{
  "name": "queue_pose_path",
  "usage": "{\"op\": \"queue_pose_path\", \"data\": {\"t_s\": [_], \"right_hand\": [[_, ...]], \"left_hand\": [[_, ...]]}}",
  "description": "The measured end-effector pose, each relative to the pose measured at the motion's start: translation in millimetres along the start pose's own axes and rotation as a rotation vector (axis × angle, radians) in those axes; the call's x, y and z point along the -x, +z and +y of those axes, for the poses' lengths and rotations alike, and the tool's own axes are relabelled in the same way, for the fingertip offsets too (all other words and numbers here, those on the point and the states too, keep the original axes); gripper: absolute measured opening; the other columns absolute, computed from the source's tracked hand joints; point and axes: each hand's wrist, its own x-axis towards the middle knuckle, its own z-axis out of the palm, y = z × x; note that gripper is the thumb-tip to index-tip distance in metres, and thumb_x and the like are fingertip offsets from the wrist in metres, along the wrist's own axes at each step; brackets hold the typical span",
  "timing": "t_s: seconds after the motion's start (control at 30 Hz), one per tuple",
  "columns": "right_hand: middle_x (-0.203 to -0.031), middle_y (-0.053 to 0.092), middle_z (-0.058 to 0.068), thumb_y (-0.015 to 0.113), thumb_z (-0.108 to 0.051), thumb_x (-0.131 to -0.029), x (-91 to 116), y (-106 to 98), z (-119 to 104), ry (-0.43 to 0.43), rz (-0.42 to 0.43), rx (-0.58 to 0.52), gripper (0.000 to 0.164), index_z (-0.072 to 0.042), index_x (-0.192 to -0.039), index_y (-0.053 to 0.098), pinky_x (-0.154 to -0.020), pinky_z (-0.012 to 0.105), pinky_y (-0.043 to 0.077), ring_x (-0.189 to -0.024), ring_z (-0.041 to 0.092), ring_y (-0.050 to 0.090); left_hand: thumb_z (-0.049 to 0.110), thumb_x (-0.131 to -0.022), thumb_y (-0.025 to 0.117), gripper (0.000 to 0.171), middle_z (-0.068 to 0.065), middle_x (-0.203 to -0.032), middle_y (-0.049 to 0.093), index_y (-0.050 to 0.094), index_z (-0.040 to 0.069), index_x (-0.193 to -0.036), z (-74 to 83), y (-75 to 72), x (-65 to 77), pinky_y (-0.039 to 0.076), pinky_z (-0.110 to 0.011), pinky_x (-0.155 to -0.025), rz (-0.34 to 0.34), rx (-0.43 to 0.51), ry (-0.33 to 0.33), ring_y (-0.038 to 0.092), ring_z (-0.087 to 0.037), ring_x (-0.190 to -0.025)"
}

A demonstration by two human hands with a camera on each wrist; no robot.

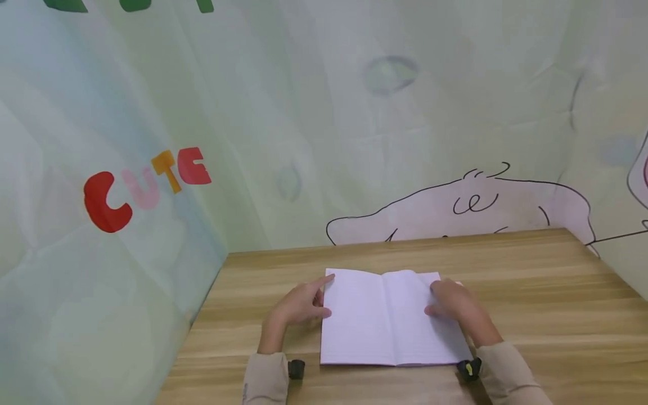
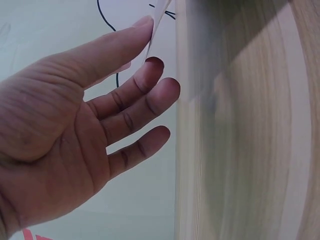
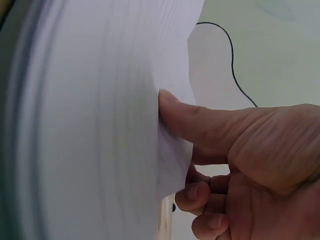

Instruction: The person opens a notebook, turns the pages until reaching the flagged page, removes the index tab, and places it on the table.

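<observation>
An open notebook (image 1: 354, 326) with faintly lined white pages lies on the wooden table. At its left edge my left hand (image 1: 300, 304) holds the margin, thumb on the page side and index finger stretched along the upper corner. The left wrist view catches the thin page edge (image 2: 159, 17) between thumb and fingers, the other fingers loosely bent. On the opposite side my right hand (image 1: 455, 302) pinches the right-hand pages, which bulge near the spine. Close up, the right thumb presses on a bent leaf (image 3: 172, 165) beside the thick stack of pages (image 3: 100, 120).
The wood-grain table (image 1: 263, 270) extends around the notebook. A printed backdrop (image 1: 283, 112) with a cartoon outline and coloured letters stands along the table's back and left side. Small black devices sit at both wrists, the right one (image 1: 469, 369) near the notebook's lower right corner.
</observation>
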Motion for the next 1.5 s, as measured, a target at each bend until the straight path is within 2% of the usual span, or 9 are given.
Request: {"op": "queue_pose_path", "data": {"t_s": [0.3, 0.57, 0.83, 0.93, 1.0, 1.17, 1.3, 1.37, 1.5], "right_hand": [[-0.107, 0.064, 0.023, 0.077, -0.014, -0.083, 0, -4, -14, -0.044, 0.028, 0.086, 0.037, 0.001, -0.116, 0.070, -0.078, 0.051, 0.050, -0.099, 0.038, 0.058], [-0.126, 0.061, 0.029, 0.066, -0.018, -0.094, 4, -20, -8, -0.026, -0.037, -0.176, 0.042, 0.009, -0.127, 0.062, -0.093, 0.056, 0.046, -0.115, 0.045, 0.058], [-0.128, 0.055, 0.036, 0.067, -0.023, -0.096, 7, -29, 8, 0.073, -0.055, -0.454, 0.056, 0.015, -0.134, 0.050, -0.088, 0.053, 0.050, -0.110, 0.044, 0.058], [-0.120, 0.059, 0.034, 0.069, -0.021, -0.094, 7, -32, 10, 0.071, -0.042, -0.521, 0.057, 0.018, -0.131, 0.050, -0.083, 0.050, 0.052, -0.104, 0.040, 0.061], [-0.101, 0.065, 0.025, 0.071, -0.022, -0.093, 7, -35, 10, 0.077, -0.055, -0.578, 0.054, 0.016, -0.127, 0.055, -0.072, 0.041, 0.053, -0.086, 0.030, 0.063], [-0.066, 0.055, 0.003, 0.071, -0.025, -0.093, 10, -39, 9, 0.066, -0.100, -0.724, 0.047, 0.011, -0.120, 0.058, -0.054, 0.028, 0.038, -0.059, 0.016, 0.048], [-0.067, 0.056, 0.000, 0.065, -0.027, -0.098, 10, -41, 8, 0.030, -0.140, -0.846, 0.028, 0.000, -0.092, 0.060, -0.060, 0.030, 0.044, -0.063, 0.016, 0.053], [-0.072, 0.059, 0.000, 0.060, -0.027, -0.101, 7, -40, 7, 0.000, -0.164, -0.922, 0.029, -0.007, -0.081, 0.057, -0.065, 0.032, 0.048, -0.067, 0.016, 0.058], [-0.085, 0.064, 0.001, 0.050, -0.026, -0.106, 0, -36, 3, -0.070, -0.180, -1.057, 0.029, -0.007, -0.085, 0.057, -0.077, 0.033, 0.051, -0.078, 0.016, 0.065]], "left_hand": [[0.010, -0.086, 0.080, 0.076, 0.001, -0.080, 0.055, 0.041, 0.003, -0.151, 1.0, -3.7, -0.7, 0.042, -0.028, -0.065, -0.009, 0.006, 0.001, 0.049, -0.012, -0.070], [0.012, -0.086, 0.079, 0.077, 0.002, -0.080, 0.056, 0.040, 0.004, -0.152, 0.6, -2.0, -1.4, 0.043, -0.028, -0.067, -0.014, -0.004, 0.002, 0.050, -0.011, -0.071], [0.011, -0.085, 0.081, 0.078, 0.002, -0.081, 0.057, 0.041, 0.002, -0.151, 0.6, -2.4, 1.0, 0.044, -0.029, -0.068, -0.029, 0.016, 0.020, 0.051, -0.012, -0.073], [0.011, -0.085, 0.081, 0.077, 0.002, -0.081, 0.056, 0.042, 0.003, -0.151, 0.8, -1.4, 2.3, 0.044, -0.029, -0.068, -0.028, 0.016, 0.013, 0.051, -0.012, -0.073], [0.011, -0.085, 0.081, 0.077, 0.002, -0.081, 0.056, 0.042, 0.003, -0.151, 1.4, -1.5, 2.6, 0.043, -0.029, -0.068, -0.024, 0.019, 0.010, 0.051, -0.012, -0.073], [0.012, -0.085, 0.080, 0.078, 0.001, -0.082, 0.057, 0.041, 0.003, -0.152, 1.5, -0.4, 2.9, 0.044, -0.030, -0.067, -0.038, 0.050, 0.006, 0.052, -0.013, -0.073], [0.015, -0.087, 0.079, 0.077, 0.001, -0.082, 0.057, 0.039, 0.005, -0.153, -0.3, -0.7, 2.3, 0.045, -0.030, -0.067, -0.048, 0.062, 0.000, 0.052, -0.012, -0.073], [0.016, -0.088, 0.078, 0.077, 0.002, -0.081, 0.057, 0.039, 0.006, -0.153, -1.3, -0.7, 1.9, 0.045, -0.030, -0.067, -0.049, 0.062, -0.008, 0.052, -0.012, -0.072], [0.014, -0.088, 0.078, 0.078, 0.002, -0.080, 0.058, 0.038, 0.004, -0.153, -0.5, -1.7, 1.8, 0.045, -0.030, -0.067, -0.058, 0.068, -0.005, 0.052, -0.012, -0.072]]}}
